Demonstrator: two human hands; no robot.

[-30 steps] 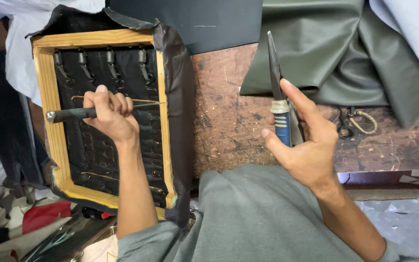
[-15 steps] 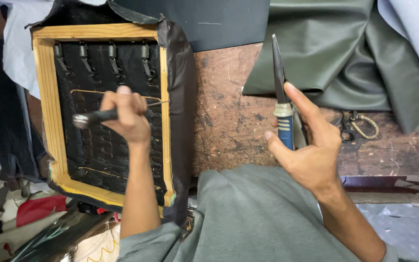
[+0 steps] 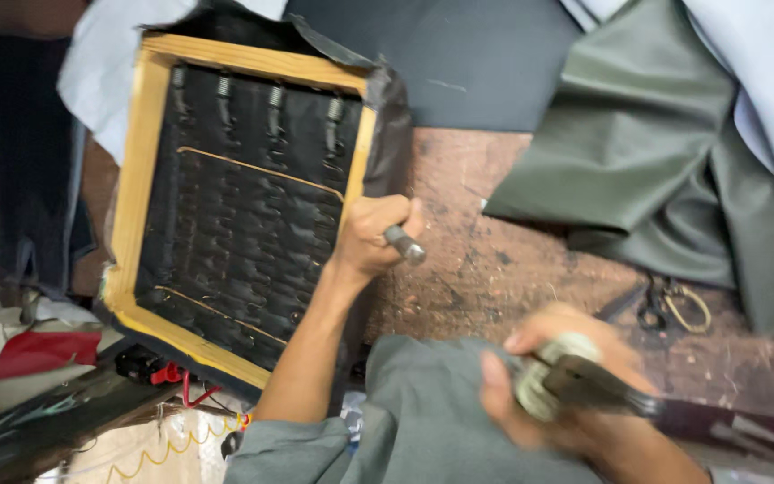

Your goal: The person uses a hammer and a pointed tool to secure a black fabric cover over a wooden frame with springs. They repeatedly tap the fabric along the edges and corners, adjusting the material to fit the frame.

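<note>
Wooden seat frame [image 3: 141,170] lies at the workbench's [image 3: 494,269] left edge, where the left hand [image 3: 371,235] grips a metal-tipped tool [image 3: 403,244] against the frame's right rail. The right hand [image 3: 553,385], blurred near the bench's front edge, closes around dark pliers [image 3: 597,384]; green fabric [image 3: 656,152] covers the far right corner.

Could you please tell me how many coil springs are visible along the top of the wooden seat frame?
4, in a row under the top rail of the frame: far left, left-centre, right-centre, far right. Others may be hidden.

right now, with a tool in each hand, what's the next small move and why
Probably bring the dark-bladed tool in the right hand up to the wooden seat frame, since the left hand already holds its metal-tipped tool at the frame's right edge by the loose black fabric.
</note>
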